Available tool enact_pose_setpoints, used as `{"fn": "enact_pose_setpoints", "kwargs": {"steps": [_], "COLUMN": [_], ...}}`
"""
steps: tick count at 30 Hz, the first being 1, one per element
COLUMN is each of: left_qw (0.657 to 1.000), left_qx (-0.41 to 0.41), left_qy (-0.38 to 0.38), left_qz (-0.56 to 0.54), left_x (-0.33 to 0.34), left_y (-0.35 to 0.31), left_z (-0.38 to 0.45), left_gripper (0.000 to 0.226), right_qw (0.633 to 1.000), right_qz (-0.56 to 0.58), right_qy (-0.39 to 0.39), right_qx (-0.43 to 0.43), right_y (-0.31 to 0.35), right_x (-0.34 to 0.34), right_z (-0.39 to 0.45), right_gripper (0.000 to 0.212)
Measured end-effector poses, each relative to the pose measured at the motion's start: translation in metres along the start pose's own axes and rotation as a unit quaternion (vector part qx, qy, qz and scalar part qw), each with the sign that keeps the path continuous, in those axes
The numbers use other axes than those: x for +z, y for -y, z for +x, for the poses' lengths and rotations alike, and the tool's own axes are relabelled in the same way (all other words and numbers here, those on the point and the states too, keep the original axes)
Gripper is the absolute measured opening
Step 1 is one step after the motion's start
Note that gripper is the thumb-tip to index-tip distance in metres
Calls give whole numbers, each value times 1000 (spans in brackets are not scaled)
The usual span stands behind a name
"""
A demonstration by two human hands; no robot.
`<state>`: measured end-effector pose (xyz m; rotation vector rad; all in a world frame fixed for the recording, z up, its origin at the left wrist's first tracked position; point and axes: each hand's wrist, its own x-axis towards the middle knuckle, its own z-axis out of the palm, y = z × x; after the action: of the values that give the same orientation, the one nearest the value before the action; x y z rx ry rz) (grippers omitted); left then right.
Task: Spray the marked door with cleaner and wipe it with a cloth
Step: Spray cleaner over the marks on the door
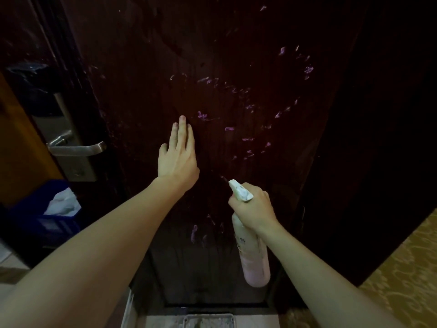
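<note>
Spray bottle gripped; blue bin holds cloth.

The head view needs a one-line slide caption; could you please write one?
Left hand flat on the marked dark door while the right hand aims a pink spray bottle at it.

Metal lever handle on steel lock plate, far left, lever pointing right. Dark bag-like shape above plate, too dim to identify. Blue crate low at left, white crumpled cloth or paper sticking out of its top. Orange-brown panel along left edge. Patterned gold wallpaper at lower right. Grey tray-like object at bottom centre on pale floor, partly cut off by frame.
</note>
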<state>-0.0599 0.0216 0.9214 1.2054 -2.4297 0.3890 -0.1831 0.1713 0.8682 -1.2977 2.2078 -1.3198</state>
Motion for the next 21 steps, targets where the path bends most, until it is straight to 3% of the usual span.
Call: {"fn": "enact_pose_setpoints", "kwargs": {"steps": [4,11,17,21], "left_qw": [1000,1000,1000,999], "left_qx": [1,-7,-10,-4], "left_qy": [11,27,29,31], "left_qz": [12,7,1,6], "left_x": [5,6,6,9], "left_y": [3,1,0,3], "left_z": [-4,-4,-4,-8], "left_gripper": [93,93,96,96], "right_qw": [999,999,999,998], "right_qz": [28,-29,29,11], "right_qy": [33,6,2,-20], "right_qx": [10,15,45,53], "right_y": [-4,-14,-20,-25], "right_x": [4,15,17,20], "right_z": [-2,-3,-4,-4], "right_gripper": [10,28,7,19]}}
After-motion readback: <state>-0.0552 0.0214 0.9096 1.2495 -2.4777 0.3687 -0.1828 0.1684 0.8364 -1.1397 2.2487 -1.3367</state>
